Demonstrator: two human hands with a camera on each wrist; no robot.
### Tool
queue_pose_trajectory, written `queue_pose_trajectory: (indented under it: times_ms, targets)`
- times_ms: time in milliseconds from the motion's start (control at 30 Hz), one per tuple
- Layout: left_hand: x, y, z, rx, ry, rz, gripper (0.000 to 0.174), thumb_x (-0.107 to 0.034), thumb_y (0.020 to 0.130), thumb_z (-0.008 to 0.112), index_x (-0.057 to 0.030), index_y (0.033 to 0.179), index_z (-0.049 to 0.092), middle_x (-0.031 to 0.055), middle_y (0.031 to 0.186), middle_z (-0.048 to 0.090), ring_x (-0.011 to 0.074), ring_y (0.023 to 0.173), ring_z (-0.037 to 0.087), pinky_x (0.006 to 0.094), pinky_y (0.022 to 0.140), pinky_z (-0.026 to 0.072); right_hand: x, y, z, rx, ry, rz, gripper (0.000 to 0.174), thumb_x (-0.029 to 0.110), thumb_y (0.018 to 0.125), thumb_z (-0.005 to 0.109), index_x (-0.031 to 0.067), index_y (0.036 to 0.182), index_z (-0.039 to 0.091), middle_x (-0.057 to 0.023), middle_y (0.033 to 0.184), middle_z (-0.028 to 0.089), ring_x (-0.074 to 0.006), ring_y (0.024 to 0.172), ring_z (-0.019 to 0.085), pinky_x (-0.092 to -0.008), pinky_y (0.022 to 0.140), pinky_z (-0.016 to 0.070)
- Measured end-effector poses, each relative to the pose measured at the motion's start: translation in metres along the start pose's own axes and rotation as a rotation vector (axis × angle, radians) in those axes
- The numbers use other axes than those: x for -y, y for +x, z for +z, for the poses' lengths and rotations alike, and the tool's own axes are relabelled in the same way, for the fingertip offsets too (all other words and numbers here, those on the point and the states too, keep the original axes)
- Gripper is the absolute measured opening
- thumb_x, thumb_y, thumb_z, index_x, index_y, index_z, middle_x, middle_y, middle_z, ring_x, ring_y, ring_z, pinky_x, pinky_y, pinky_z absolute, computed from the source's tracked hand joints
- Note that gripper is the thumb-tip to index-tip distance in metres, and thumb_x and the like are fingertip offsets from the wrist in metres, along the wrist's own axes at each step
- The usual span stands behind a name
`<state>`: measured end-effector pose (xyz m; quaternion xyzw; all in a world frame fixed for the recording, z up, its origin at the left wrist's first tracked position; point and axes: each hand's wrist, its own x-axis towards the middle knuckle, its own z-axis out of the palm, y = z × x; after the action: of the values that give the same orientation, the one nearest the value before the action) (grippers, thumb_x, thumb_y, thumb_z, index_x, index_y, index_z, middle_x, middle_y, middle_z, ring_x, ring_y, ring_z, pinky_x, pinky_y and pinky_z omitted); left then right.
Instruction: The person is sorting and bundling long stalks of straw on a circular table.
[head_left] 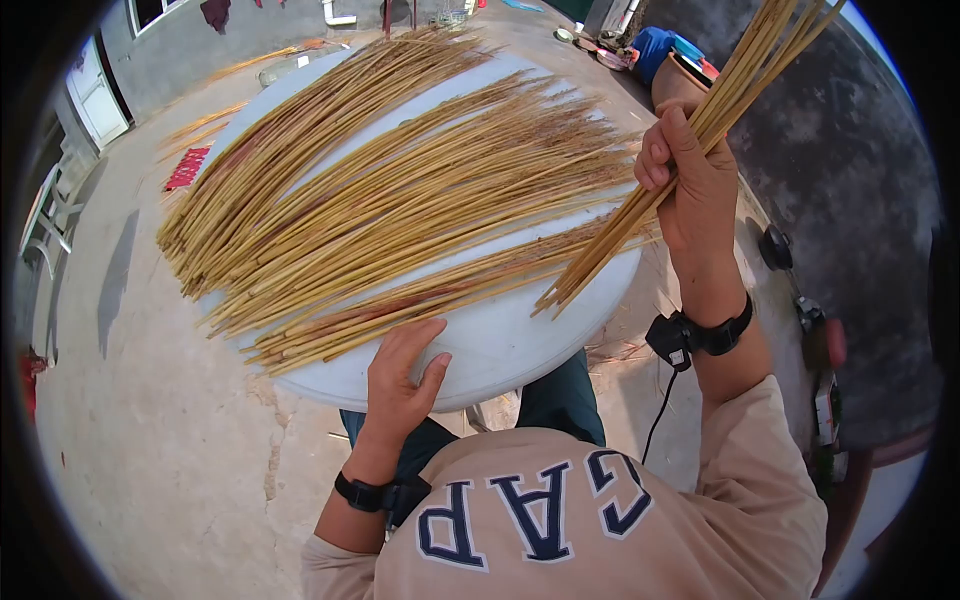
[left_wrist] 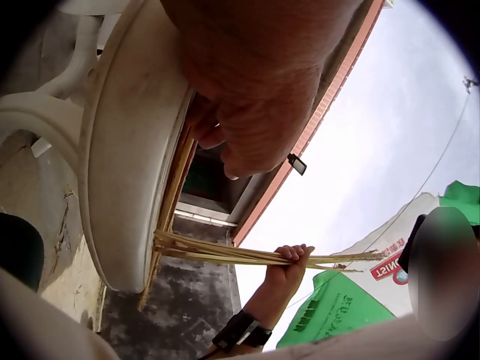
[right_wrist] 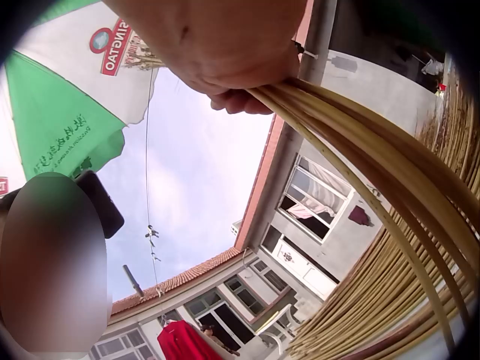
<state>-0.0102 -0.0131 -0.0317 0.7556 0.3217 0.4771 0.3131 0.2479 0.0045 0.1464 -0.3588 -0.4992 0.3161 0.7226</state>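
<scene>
In the head view my right hand (head_left: 697,190) grips a bundle of long dry stalks (head_left: 745,85), raised over the right side of the round table and tilted, lower ends down by the tabletop. The right wrist view shows these held stalks (right_wrist: 375,161) fanning out below the fist. My left hand (head_left: 403,378) is at the table's near edge with fingers loosely bent and nothing in them. Its fingertips are right beside a thin row of stalks (head_left: 400,298). Beyond lie a wide middle pile of stalks (head_left: 400,200) and a far pile (head_left: 290,130), brushy seed heads toward the right.
The pale round table (head_left: 500,365) stands close before my lap. A white plastic chair (head_left: 50,215) is at far left on the concrete floor. A blue barrel (head_left: 655,52) and a dark wall (head_left: 840,150) are on the right. A green and white umbrella (right_wrist: 64,112) is overhead.
</scene>
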Motion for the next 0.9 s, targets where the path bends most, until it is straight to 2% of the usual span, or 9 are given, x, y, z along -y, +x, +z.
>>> queue_pose_trajectory:
  times_ms: [100, 167, 233, 300, 433, 500, 600, 800, 900]
  targets:
    - [-0.001, 0.000, -0.002, -0.007, 0.008, 0.000, 0.032, -0.005, 0.072, 0.063, -0.0027, 0.103, 0.057, 0.0157, 0.099, 0.059, 0.0308, 0.091, 0.055, 0.0348, 0.079, 0.0438, -0.012, -0.009, 0.011, -0.059, -0.110, 0.043, 0.014, 0.015, 0.086, 0.055, 0.0036, 0.092, 0.050, -0.0007, 0.061, 0.046, -0.0066, 0.048, 0.042, -0.0207, 0.043, 0.0354]
    - [0.000, -0.002, -0.004, 0.008, 0.012, 0.010, 0.031, -0.010, 0.075, 0.061, -0.0032, 0.105, 0.056, 0.0151, 0.101, 0.058, 0.0309, 0.093, 0.054, 0.0352, 0.080, 0.0438, -0.014, -0.010, 0.006, -0.019, -0.070, 0.045, 0.015, 0.016, 0.087, 0.052, 0.0035, 0.095, 0.049, 0.0003, 0.060, 0.044, -0.0053, 0.047, 0.040, -0.0191, 0.043, 0.0340]
    - [0.004, -0.004, -0.003, 0.005, 0.005, 0.018, 0.033, -0.007, 0.074, 0.062, -0.0038, 0.106, 0.056, 0.0151, 0.101, 0.058, 0.0311, 0.093, 0.054, 0.0342, 0.080, 0.0437, -0.010, -0.010, 0.005, -0.015, -0.059, 0.005, 0.014, 0.016, 0.089, 0.049, 0.0037, 0.096, 0.049, 0.0016, 0.059, 0.041, -0.0028, 0.045, 0.037, -0.0170, 0.041, 0.0317]
    - [0.005, -0.006, -0.004, -0.026, 0.018, 0.013, 0.034, -0.007, 0.074, 0.062, -0.0042, 0.107, 0.056, 0.0151, 0.101, 0.058, 0.0312, 0.094, 0.053, 0.0347, 0.080, 0.0436, -0.014, -0.010, 0.003, 0.064, 0.002, -0.014, 0.015, 0.015, 0.089, 0.049, 0.0034, 0.097, 0.048, 0.0016, 0.059, 0.041, -0.0027, 0.047, 0.038, -0.0167, 0.041, 0.0316]
    - [0.006, -0.005, 0.000, -0.022, -0.004, 0.030, 0.034, -0.007, 0.074, 0.062, -0.0047, 0.108, 0.055, 0.0149, 0.101, 0.058, 0.0313, 0.094, 0.053, 0.0358, 0.080, 0.0435, -0.024, -0.018, 0.002, 0.059, -0.037, 0.014, 0.016, 0.014, 0.088, 0.049, 0.0035, 0.100, 0.047, 0.0012, 0.061, 0.041, -0.0037, 0.048, 0.039, -0.0172, 0.042, 0.0322]
    - [0.006, -0.007, 0.000, -0.031, -0.007, 0.043, 0.035, -0.007, 0.074, 0.062, -0.0039, 0.108, 0.055, 0.0147, 0.102, 0.057, 0.0311, 0.094, 0.053, 0.0358, 0.080, 0.0435, -0.030, -0.024, 0.010, -0.065, -0.119, 0.050, 0.017, 0.012, 0.088, 0.049, 0.0039, 0.103, 0.046, 0.0012, 0.061, 0.040, -0.0042, 0.048, 0.038, -0.0173, 0.042, 0.0323]
    - [0.005, -0.007, -0.001, -0.022, -0.002, 0.042, 0.035, -0.007, 0.074, 0.062, -0.0034, 0.108, 0.054, 0.0144, 0.104, 0.057, 0.0311, 0.095, 0.053, 0.0358, 0.081, 0.0432, -0.035, -0.028, 0.012, -0.134, -0.097, 0.046, 0.019, 0.011, 0.089, 0.048, 0.0043, 0.106, 0.046, 0.0011, 0.061, 0.040, -0.0039, 0.047, 0.037, -0.0173, 0.042, 0.0313]
    - [0.012, -0.010, 0.002, -0.039, 0.004, 0.075, 0.035, -0.007, 0.074, 0.061, -0.0027, 0.107, 0.054, 0.0153, 0.102, 0.056, 0.0317, 0.094, 0.052, 0.0369, 0.080, 0.0432, -0.037, -0.022, -0.009, 0.051, 0.027, 0.006, 0.021, 0.011, 0.089, 0.047, 0.0029, 0.109, 0.044, 0.0004, 0.062, 0.040, -0.0036, 0.046, 0.034, -0.0175, 0.041, 0.0294]
    - [0.011, -0.011, 0.002, -0.063, -0.023, 0.074, 0.034, -0.006, 0.074, 0.061, -0.0021, 0.107, 0.054, 0.0157, 0.100, 0.056, 0.0320, 0.093, 0.051, 0.0377, 0.080, 0.0431, -0.046, -0.029, -0.008, -0.034, -0.094, -0.043, 0.023, 0.011, 0.090, 0.046, 0.0019, 0.110, 0.043, 0.0005, 0.062, 0.039, -0.0033, 0.046, 0.033, -0.0170, 0.041, 0.0283]
